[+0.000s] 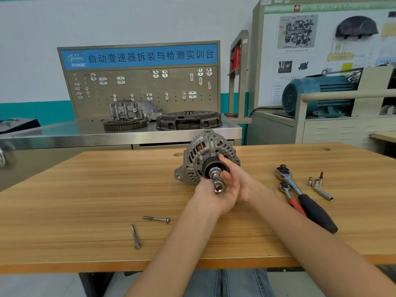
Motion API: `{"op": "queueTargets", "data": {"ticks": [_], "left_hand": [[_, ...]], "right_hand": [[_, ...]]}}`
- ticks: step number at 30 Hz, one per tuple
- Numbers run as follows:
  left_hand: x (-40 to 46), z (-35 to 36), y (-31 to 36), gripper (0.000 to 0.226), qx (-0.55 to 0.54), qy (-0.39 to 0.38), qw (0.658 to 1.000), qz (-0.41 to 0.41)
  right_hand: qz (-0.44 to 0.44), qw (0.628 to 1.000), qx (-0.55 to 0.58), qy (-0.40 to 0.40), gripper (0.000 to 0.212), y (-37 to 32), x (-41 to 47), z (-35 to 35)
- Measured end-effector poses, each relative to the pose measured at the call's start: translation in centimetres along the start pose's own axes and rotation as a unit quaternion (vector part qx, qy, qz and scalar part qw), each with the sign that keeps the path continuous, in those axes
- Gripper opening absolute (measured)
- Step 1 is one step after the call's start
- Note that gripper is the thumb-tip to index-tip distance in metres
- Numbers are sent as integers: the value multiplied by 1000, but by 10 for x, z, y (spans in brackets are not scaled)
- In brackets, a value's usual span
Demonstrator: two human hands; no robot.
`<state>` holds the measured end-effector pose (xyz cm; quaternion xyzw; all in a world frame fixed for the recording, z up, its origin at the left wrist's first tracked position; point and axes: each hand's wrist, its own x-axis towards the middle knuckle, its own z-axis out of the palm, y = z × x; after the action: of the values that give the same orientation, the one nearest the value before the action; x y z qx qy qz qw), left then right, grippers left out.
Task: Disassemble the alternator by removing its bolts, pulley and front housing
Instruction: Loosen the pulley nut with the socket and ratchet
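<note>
Hiding pulley [211, 166]: both hands [222, 189], socket [217, 183]; grip unclear.

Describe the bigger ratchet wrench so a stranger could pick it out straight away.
On the wooden table, look right of the alternator, where the tools lie. The large ratchet runs diagonally from its chrome head down to a thick black grip. The small ratchet beside it has a red handle; this one is longer and black-handled.
</note>
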<state>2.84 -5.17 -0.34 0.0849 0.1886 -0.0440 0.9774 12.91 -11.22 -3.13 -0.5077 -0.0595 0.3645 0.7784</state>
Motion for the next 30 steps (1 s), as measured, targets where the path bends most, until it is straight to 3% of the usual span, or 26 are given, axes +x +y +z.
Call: {"op": "queueTargets", "data": {"ticks": [3, 7, 9, 12, 15, 21, 22, 26, 28, 30], "left_hand": [[-2, 6, -1, 27, 27, 5, 999, 32], [-2, 2, -3, 32, 44, 36, 996, 74], [-3, -1, -7, 22, 40, 34, 997, 65], [-2, -4, -9, 36, 38, 19, 999, 12], [1, -4, -7, 40, 31, 7, 999, -17], [-3, -5, -7, 8, 37, 32, 997, 62], [-4, -6, -8, 10, 38, 36, 997, 56], [-3, -12, -4, 65, 31, 27, 999, 9], [-2, -20, 3, 70, 43, 19, 999, -2], [-4, -27, 13, 60, 86, 16, 996, -13]], "right_hand": [[-4, 1000, 3, 21, 58, 2, 2, -2], [-2, 999, -1, 40, 68, 4, -2, 3], [-27, 997, -56, 52, 71, 4, -12, 5], [-57, 987, 84, 121, 49, -1, -33, 14], [-55, 995, -2, 80, 60, 10, -8, 11], [-18, 999, 38, 26, 59, 5, -10, 9], [-13, 998, 53, 12, 59, 5, -10, 8], [17, 997, 74, -9, 65, 7, -13, 12], [14, 996, 87, -20, 66, 10, -15, 10], [18, 996, 84, -39, 68, 14, -19, 8]]}}
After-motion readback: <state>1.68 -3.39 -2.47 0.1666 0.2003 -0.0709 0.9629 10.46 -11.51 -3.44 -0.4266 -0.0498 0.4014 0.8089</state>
